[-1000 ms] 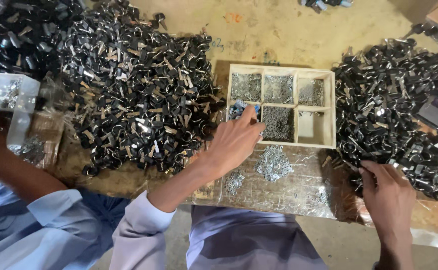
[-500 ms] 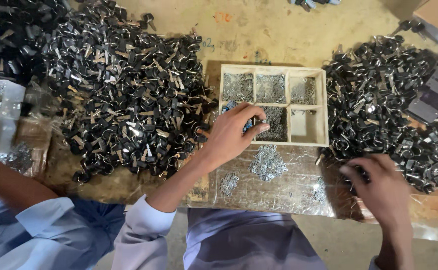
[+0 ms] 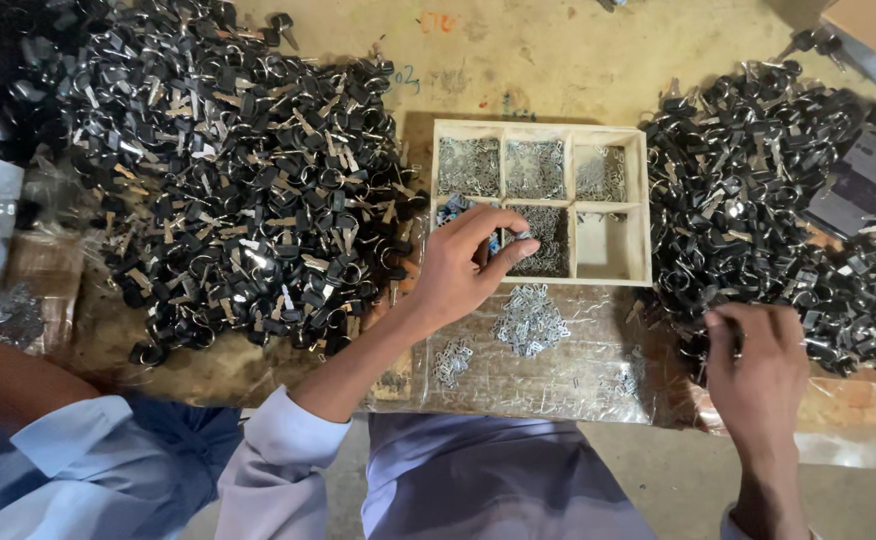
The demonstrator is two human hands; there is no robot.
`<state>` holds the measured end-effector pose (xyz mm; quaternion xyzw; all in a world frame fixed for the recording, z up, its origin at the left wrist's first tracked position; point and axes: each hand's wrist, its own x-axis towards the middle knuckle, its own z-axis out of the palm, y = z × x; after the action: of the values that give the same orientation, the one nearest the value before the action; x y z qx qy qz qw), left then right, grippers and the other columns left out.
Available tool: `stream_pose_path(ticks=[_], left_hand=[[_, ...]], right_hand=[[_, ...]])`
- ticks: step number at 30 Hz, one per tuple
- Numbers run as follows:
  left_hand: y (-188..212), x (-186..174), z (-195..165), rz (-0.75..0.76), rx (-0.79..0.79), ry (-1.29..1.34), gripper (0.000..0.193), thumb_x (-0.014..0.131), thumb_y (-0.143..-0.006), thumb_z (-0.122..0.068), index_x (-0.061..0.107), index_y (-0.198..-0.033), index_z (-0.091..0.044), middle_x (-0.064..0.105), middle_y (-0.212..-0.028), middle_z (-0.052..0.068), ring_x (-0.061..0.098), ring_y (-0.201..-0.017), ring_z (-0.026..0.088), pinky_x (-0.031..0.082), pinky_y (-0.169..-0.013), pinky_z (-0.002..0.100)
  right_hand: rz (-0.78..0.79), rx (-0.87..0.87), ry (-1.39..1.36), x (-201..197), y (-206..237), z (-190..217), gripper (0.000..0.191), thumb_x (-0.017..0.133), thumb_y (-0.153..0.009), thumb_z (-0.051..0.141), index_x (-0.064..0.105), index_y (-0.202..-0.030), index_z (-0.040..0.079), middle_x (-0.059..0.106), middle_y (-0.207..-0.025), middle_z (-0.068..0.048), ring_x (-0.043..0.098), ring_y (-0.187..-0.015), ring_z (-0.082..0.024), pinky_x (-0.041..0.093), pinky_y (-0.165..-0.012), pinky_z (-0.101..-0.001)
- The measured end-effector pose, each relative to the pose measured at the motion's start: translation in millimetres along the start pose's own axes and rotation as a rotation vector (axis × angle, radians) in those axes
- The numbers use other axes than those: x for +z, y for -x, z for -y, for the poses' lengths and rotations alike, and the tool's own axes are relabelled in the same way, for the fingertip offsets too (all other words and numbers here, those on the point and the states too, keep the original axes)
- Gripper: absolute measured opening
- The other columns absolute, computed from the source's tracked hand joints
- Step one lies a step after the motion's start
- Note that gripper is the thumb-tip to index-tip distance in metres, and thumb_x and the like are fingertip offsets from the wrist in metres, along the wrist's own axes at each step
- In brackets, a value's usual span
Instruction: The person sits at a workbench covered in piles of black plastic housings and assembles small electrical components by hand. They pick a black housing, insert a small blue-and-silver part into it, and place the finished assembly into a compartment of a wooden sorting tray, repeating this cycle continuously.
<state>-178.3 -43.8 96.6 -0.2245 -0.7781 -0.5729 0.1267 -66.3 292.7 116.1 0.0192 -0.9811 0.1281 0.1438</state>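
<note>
The person's left hand (image 3: 463, 265) is in the middle of the frame, over the lower left corner of a pale wooden tray (image 3: 642, 205) with six little boxes. Its fingers (image 3: 503, 250) are pinched together on something tiny and shiny. I cannot tell just what the small bit is. The boxes in the tray hold small silver bits, and one box at the lower right looks nearly bare.

The right hand (image 3: 758, 365) is at the lower right of the frame. It is curled at the edge of the right pile of black keys (image 3: 758, 190). It seems to be picking at one, but I cannot tell if it has a firm hold.

A much bigger pile of black keys (image 3: 238, 190) fills the upper left. Below the tray lies a clear plastic sheet (image 3: 558, 375) with a little heap of silver bits (image 3: 530, 320) on it.

To do this well, I think the pinch should stay tight and low over the tray, so the tiny bit does not slip and get lost in the piles.

Another person's blue sleeve (image 3: 68, 450) is at the lower left.
</note>
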Motion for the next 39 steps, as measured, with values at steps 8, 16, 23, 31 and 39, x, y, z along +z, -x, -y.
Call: stream_pose_path(ticks=[8, 16, 23, 31, 39], left_hand=[[3.0, 3.1, -0.8, -0.06, 0.0, 0.039, 0.015, 0.08, -0.097, -0.016, 0.07, -0.106, -0.008, 0.073, -0.101, 0.004, 0.052, -0.054, 0.005, 0.04, -0.046, 0.024], [3.6, 1.0, -5.7, -0.064, -0.039, 0.015, 0.017, 0.08, -0.098, -0.017, 0.071, -0.111, -0.01, 0.072, -0.1, 0.003, 0.05, -0.055, 0.005, 0.039, -0.049, 0.025], [6.6, 6.5, 3.3, 0.006, -0.06, 0.062, 0.026, 0.081, -0.093, -0.015, 0.075, -0.118, -0.012, 0.076, -0.101, 0.007, 0.069, -0.067, 0.008, 0.053, -0.052, 0.023], [11.1, 6.9, 0.4, -0.041, -0.208, 0.329, 0.025, 0.079, -0.093, -0.003, 0.074, -0.117, -0.001, 0.077, -0.114, 0.013, 0.078, -0.102, 0.018, 0.066, -0.089, 0.027], [7.7, 7.4, -0.1, -0.08, -0.367, 0.354, 0.026, 0.079, -0.091, -0.004, 0.074, -0.116, 0.001, 0.079, -0.106, 0.012, 0.077, -0.093, 0.014, 0.064, -0.08, 0.024]], right_hand=[[0.361, 0.262, -0.473, 30.2, 5.6, 6.0, 0.02, 0.075, -0.094, 0.017, 0.066, -0.091, -0.001, 0.067, -0.077, -0.01, 0.056, -0.062, -0.015, 0.044, -0.055, -0.0283], [0.111, -0.147, -0.19, 36.5, -12.3, 39.7, 0.023, 0.082, -0.089, 0.02, 0.075, -0.106, 0.007, 0.07, -0.089, -0.007, 0.065, -0.069, -0.019, 0.053, -0.06, -0.0319], [0.093, -0.243, -0.247, 8.8, -42.0, 56.3, 0.018, 0.079, -0.092, 0.013, 0.076, -0.11, 0.008, 0.07, -0.106, -0.008, 0.07, -0.077, -0.02, 0.057, -0.065, -0.0314], [0.319, -0.423, -0.275, 27.2, -119.1, 93.1, 0.021, 0.079, -0.085, 0.016, 0.079, -0.106, 0.011, 0.066, -0.098, -0.009, 0.069, -0.073, -0.026, 0.056, -0.066, -0.038], [0.361, -0.341, -0.343, 60.3, -137.9, 105.1, 0.018, 0.077, -0.086, 0.022, 0.075, -0.098, 0.009, 0.068, -0.096, -0.01, 0.069, -0.085, -0.032, 0.055, -0.073, -0.0437]])
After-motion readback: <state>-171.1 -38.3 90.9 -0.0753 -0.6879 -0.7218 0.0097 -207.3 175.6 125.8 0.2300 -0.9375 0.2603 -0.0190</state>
